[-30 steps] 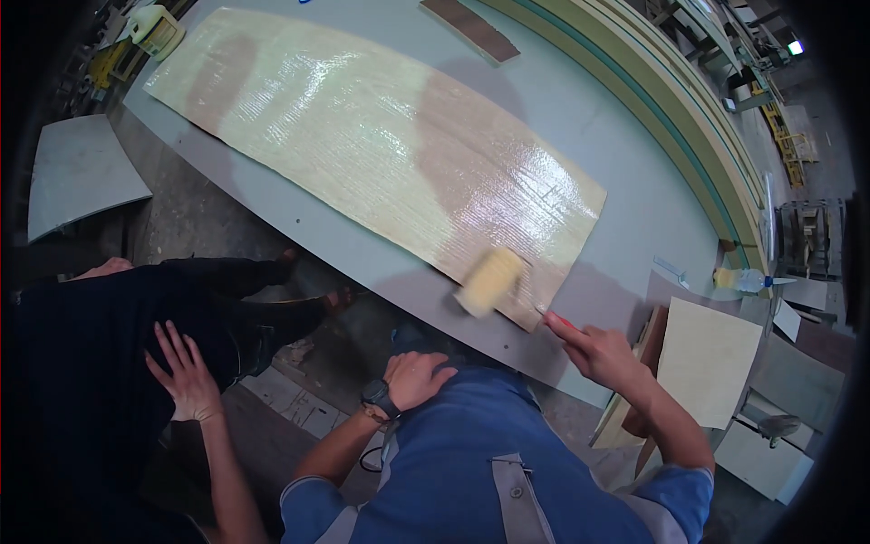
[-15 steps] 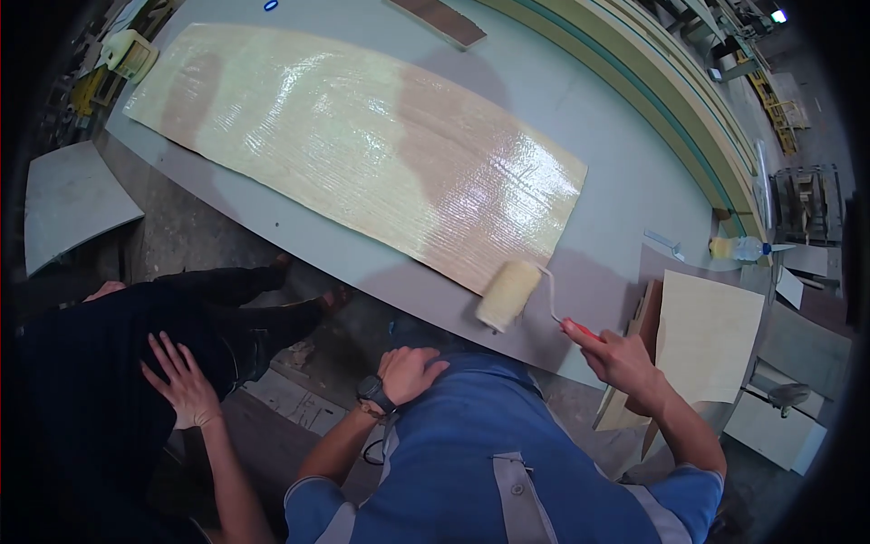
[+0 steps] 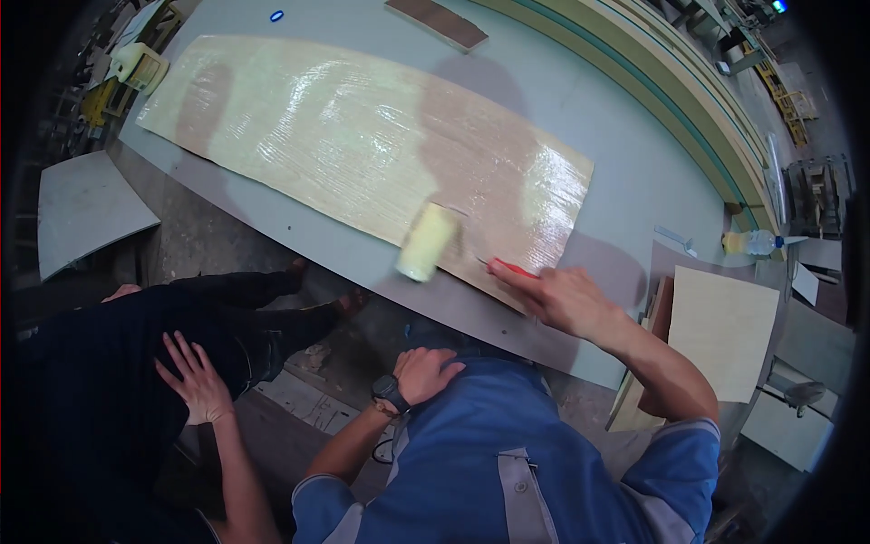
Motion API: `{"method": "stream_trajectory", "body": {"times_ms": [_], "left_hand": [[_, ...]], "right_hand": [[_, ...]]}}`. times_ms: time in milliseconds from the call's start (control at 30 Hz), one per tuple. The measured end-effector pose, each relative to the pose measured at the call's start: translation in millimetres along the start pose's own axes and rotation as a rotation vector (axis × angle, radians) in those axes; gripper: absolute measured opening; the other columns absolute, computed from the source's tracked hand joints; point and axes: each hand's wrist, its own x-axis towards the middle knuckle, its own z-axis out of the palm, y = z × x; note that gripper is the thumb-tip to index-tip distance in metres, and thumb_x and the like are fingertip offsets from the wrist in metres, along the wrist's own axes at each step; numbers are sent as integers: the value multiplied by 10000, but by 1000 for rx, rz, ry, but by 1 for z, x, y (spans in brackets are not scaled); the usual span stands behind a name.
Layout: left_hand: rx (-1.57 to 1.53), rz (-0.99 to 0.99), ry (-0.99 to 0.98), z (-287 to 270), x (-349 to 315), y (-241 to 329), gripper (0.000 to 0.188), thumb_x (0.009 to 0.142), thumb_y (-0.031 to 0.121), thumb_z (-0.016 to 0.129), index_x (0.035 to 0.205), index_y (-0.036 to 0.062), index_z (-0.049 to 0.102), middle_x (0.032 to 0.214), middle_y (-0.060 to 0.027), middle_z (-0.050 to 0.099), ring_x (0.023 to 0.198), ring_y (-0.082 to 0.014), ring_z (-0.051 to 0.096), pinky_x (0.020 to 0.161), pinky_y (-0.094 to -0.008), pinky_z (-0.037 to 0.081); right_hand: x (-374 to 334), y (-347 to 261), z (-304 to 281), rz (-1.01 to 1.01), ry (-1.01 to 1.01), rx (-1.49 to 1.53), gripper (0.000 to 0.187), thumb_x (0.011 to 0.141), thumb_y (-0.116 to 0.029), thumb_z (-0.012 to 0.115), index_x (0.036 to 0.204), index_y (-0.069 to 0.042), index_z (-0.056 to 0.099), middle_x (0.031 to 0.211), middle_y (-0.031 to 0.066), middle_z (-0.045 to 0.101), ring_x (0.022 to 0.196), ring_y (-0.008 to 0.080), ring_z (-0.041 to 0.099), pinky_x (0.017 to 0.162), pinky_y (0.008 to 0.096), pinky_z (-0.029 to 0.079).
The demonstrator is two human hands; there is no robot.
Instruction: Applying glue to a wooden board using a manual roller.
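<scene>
Gripped by its red handle, a paint roller [image 3: 429, 243] is in my right hand [image 3: 569, 304]. Its pale yellow sleeve, a little blurred, lies over the near edge of a long wood veneer sheet [image 3: 353, 136]. Wet, glossy streaks cover much of that sheet, which rests on a grey-white table [image 3: 589, 340]. My left hand [image 3: 426, 374], with a dark watch [image 3: 390, 393] on its wrist, lies against the front of my blue shirt, holding nothing, its fingers loosely extended.
Another person [image 3: 100, 363] in dark clothes stands to my left, one hand [image 3: 199, 385] on their body. Long curved panels [image 3: 662, 100] line the far right. A bottle [image 3: 752, 243], pale boards [image 3: 725, 331] and a small brown strip [image 3: 437, 23] lie around. A yellowish jug [image 3: 140, 68] stands far left.
My right hand has swept the roller leftward and farther from me, along the sheet's near edge. My left hand still rests against my shirt.
</scene>
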Motion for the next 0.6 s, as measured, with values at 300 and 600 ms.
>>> {"method": "stream_trajectory", "body": {"times_ms": [300,600], "left_hand": [[-93,-56,21,-6,-8,-10,346,909,405,636,1057,111,740,854,-180,715,821,-379,693,740,-471,553],[-94,-8,108,-3,-12,-29,360,928,423,602,1104,136,728,827,-175,703,798,-381,677,717,-477,541]], "right_hand": [[-75,22,-8,94,-108,-103,598,946,-215,572,1495,-380,400,722,124,616,538,300,610,498,430,490],[-18,17,-8,19,-110,7,592,936,-205,579,1485,-359,419,689,129,612,600,338,633,548,469,493]]}}
